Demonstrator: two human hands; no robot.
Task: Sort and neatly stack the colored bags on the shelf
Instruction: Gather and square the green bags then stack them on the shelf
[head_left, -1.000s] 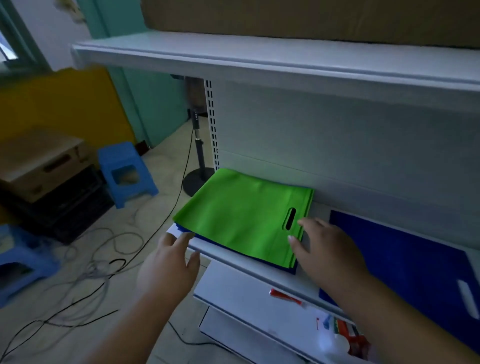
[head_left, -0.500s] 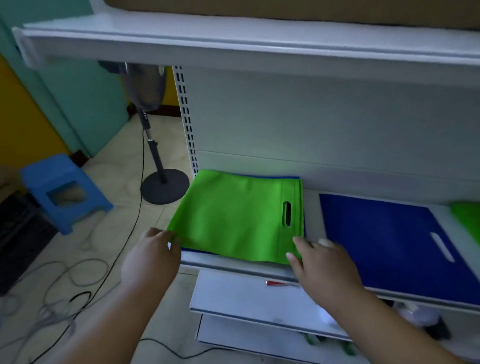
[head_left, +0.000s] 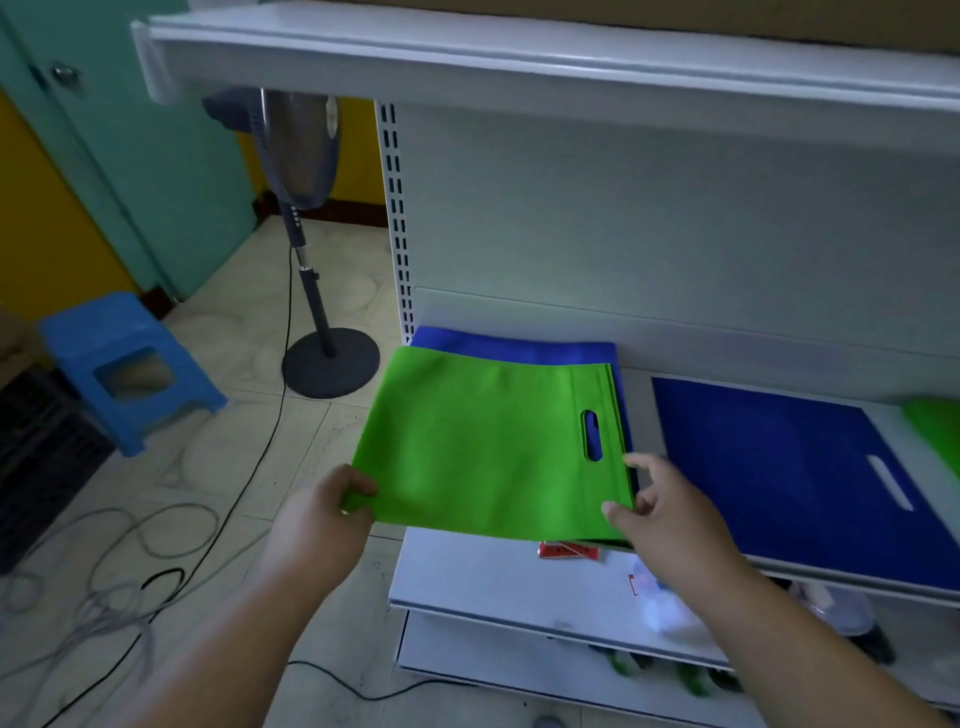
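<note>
Head view, centre frame: the left hand pinches the green bag at its lower-left corner; the right hand pinches its lower-right edge. It overlaps a blue bag on the shelf. No legible writing anywhere.

Dim bluish light, soft focus, wide-angle bending at edges

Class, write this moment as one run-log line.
left hand: grips flat green fabric bag corner | right hand: pinches handle-end edge | bag: atop blue fabric bag, overhanging white shelf
</note>
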